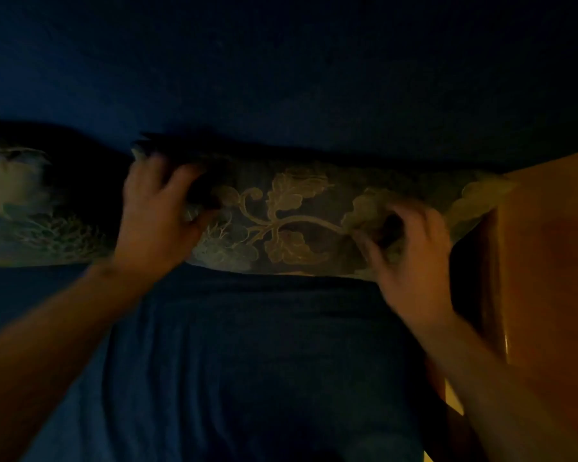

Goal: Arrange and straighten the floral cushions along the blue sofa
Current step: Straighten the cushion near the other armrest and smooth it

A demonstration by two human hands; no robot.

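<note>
The scene is dim. A floral cushion (281, 221) with pale leaf and vine patterns lies along the back of the blue sofa (247, 361), against its dark backrest. My left hand (154, 221) grips the cushion's left end, fingers curled over its top edge. My right hand (411, 251) pinches the cushion's fabric near its right end. A second floral cushion (17, 215) sits to the left, partly cut off by the frame edge and partly hidden behind my left hand.
A brown wooden armrest or side panel (548, 261) stands at the right end of the sofa, touching the cushion's right end. The blue seat, wrinkled, spreads between my forearms. The dark blue backrest (281, 78) fills the top.
</note>
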